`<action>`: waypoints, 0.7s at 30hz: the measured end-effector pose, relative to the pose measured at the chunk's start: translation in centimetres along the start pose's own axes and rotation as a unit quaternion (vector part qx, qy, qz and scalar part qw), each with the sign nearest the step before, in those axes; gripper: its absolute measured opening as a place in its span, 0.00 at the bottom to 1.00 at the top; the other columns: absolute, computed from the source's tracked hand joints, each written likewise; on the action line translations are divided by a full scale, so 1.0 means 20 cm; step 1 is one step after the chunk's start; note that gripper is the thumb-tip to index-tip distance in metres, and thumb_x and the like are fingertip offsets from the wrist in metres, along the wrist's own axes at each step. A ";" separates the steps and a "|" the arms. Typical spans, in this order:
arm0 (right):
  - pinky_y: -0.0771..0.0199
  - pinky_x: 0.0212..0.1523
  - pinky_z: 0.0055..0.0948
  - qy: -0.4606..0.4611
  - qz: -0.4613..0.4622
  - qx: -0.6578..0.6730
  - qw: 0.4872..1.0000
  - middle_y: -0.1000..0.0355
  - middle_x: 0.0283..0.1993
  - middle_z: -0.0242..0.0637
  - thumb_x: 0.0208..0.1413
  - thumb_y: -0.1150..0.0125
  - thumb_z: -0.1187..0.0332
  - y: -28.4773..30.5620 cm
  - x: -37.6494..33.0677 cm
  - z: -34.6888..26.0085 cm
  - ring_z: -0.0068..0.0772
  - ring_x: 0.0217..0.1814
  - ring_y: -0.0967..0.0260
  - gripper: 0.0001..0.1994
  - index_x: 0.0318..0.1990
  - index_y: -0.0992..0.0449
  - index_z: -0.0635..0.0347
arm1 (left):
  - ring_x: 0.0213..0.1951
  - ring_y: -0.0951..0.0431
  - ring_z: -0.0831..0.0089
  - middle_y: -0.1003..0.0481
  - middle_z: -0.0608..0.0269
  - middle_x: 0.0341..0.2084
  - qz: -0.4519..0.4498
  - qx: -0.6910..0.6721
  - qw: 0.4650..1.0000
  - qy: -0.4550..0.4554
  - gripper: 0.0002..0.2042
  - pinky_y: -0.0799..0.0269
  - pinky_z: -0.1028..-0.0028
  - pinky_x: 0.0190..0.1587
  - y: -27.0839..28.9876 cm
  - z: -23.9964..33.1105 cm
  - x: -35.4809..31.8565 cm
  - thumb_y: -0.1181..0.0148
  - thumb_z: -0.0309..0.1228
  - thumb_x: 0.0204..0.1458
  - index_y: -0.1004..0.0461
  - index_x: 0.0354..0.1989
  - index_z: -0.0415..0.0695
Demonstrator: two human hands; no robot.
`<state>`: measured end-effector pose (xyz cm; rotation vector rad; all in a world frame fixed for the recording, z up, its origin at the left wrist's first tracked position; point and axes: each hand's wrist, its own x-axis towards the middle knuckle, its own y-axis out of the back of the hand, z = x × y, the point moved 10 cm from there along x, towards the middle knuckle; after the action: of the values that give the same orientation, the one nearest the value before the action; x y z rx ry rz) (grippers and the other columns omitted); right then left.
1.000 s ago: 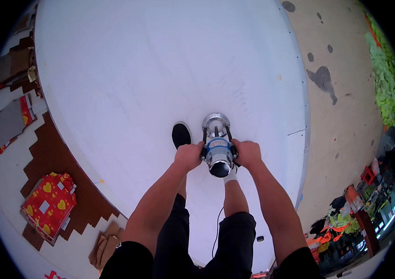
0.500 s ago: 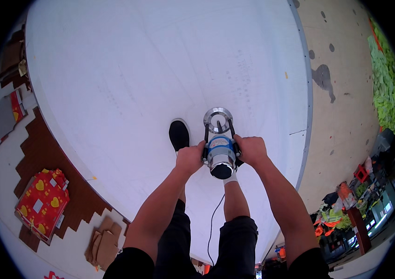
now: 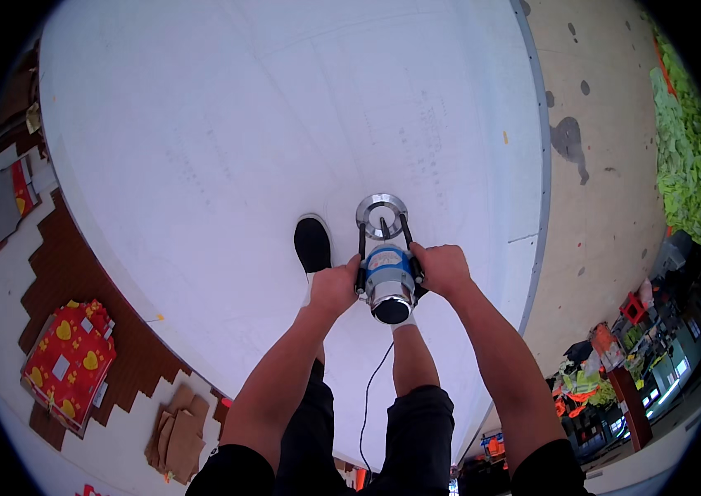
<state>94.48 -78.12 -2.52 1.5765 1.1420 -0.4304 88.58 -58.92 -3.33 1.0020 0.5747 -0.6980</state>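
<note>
Between my two hands is a plunge router (image 3: 388,269) with a silver and blue body and a black top cap. Its round ring base (image 3: 382,217) stands on the white surface (image 3: 226,124), joined to the body by two dark posts. My left hand (image 3: 336,286) is wrapped round the handle on the left side. On the opposite side, my right hand (image 3: 443,268) closes round the other handle. A thin dark power cord (image 3: 366,397) trails from the router back between my legs. My left foot in a black shoe (image 3: 312,243) rests on the white surface, left of the base.
A dark edge strip (image 3: 545,149) borders the white surface on the right, with beige floor (image 3: 590,215) beyond. Green fabric (image 3: 689,165) is heaped at far right. Red patterned packaging (image 3: 69,360) and brown cardboard (image 3: 178,434) lie at the left.
The router and both hands appear slightly farther left, and the surroundings have shifted a little in the view. Both hands keep their hold on the handles.
</note>
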 end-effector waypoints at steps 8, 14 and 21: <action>0.21 0.33 0.44 -0.007 -0.033 -0.021 0.999 0.19 0.30 0.38 0.47 0.30 0.66 -0.06 0.13 0.03 0.46 0.34 0.18 0.19 0.49 0.25 0.53 | 0.31 0.16 0.49 0.18 0.52 0.27 0.014 -0.007 0.999 -0.028 0.30 0.23 0.53 0.32 -0.06 -0.07 0.11 0.39 0.26 0.51 0.29 0.66 0.49; 0.21 0.34 0.44 -0.018 -0.008 -0.023 1.000 0.19 0.31 0.37 0.47 0.29 0.66 -0.08 0.14 0.04 0.45 0.35 0.18 0.21 0.50 0.25 0.51 | 0.31 0.16 0.49 0.18 0.52 0.28 -0.002 -0.001 1.000 -0.008 0.30 0.22 0.52 0.33 -0.04 -0.08 0.12 0.39 0.26 0.50 0.28 0.66 0.49; 0.22 0.33 0.46 -0.041 0.054 0.030 0.997 0.19 0.30 0.38 0.44 0.29 0.66 -0.03 -0.15 -0.05 0.46 0.34 0.18 0.20 0.48 0.23 0.51 | 0.32 0.16 0.50 0.18 0.52 0.28 -0.035 0.036 0.998 -0.028 0.31 0.22 0.52 0.33 0.03 0.04 -0.06 0.35 0.28 0.50 0.30 0.66 0.50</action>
<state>92.36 -78.50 -0.16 1.6481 0.9847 -0.4573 88.37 -59.04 -1.70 1.0295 0.5406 -0.8104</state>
